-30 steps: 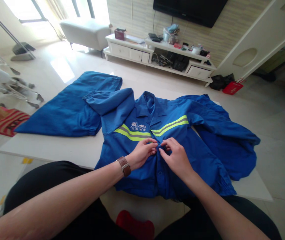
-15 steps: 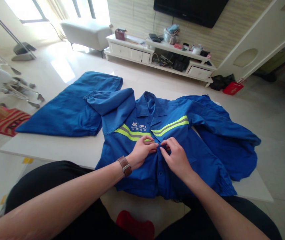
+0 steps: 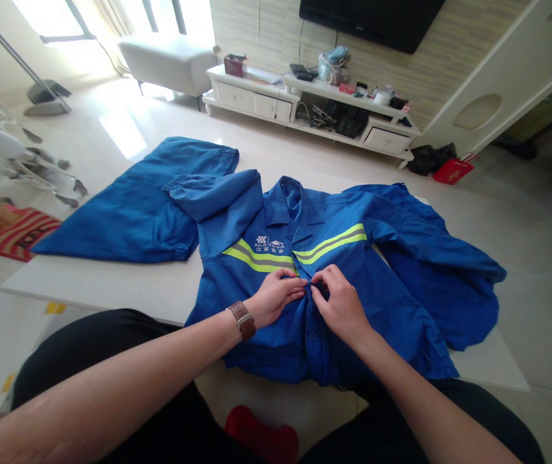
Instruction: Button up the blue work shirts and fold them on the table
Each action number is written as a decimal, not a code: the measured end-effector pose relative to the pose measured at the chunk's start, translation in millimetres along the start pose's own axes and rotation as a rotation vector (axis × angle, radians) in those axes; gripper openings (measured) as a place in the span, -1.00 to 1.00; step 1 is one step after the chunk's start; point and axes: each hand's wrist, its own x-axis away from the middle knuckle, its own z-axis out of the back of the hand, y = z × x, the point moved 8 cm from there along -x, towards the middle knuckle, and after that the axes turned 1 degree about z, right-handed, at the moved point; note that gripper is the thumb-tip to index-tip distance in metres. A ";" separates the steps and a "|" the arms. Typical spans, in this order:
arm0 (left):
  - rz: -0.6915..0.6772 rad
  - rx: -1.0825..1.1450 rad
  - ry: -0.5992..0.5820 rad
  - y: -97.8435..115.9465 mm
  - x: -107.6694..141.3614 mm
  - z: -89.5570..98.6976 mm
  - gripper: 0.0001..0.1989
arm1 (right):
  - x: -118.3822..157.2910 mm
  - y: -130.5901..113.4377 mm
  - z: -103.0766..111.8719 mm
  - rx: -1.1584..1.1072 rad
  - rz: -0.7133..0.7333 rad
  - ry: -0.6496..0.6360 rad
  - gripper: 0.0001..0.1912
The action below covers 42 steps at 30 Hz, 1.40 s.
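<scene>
A blue work jacket (image 3: 266, 322) with a yellow-green and grey stripe and white lettering lies front up, its collar pointing away from me. My left hand (image 3: 280, 298), with a brown watch strap on the wrist, pinches the jacket's front edge just below the stripe. Close beside it, my right hand (image 3: 338, 298) pinches the other side of the front opening. The fingertips of both hands nearly meet; any button between them is hidden. Lower on the front edge a round button (image 3: 311, 336) shows.
The jacket lies on a white table (image 3: 97, 287). Folded blue garments lie at its left (image 3: 126, 206) and, under a sleeve, at its right (image 3: 469, 309). A red stool (image 3: 261, 435) stands below, between my knees. A white TV cabinet (image 3: 256, 100) stands beyond.
The left fingers have curled in a little lower, closer to the right fingertips. Both hands stay at the jacket's front opening, and the jacket lies as before.
</scene>
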 end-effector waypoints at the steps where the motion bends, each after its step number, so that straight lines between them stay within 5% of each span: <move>1: 0.002 -0.002 -0.005 -0.4 0.2 -0.4 -0.68 | -0.1 -0.3 0.9 0.008 -0.004 0.007 -0.92; 15: -0.049 -0.148 -0.033 1.2 3.0 -2.9 -0.73 | -1.0 3.7 -2.6 0.082 -0.037 -0.033 -0.91; 19: 0.053 -0.302 -0.112 -6.1 4.5 -8.1 -0.81 | 0.1 2.8 -3.5 0.079 -0.034 -0.028 -0.90; 25: 0.018 -0.380 -0.204 -4.1 4.1 -13.3 -0.78 | 0.9 3.7 -3.6 0.077 -0.025 -0.022 -0.90; 42: -0.081 -0.247 -0.136 -4.8 0.0 -6.3 -0.80 | -0.4 -0.7 1.7 0.094 -0.012 -0.005 -0.91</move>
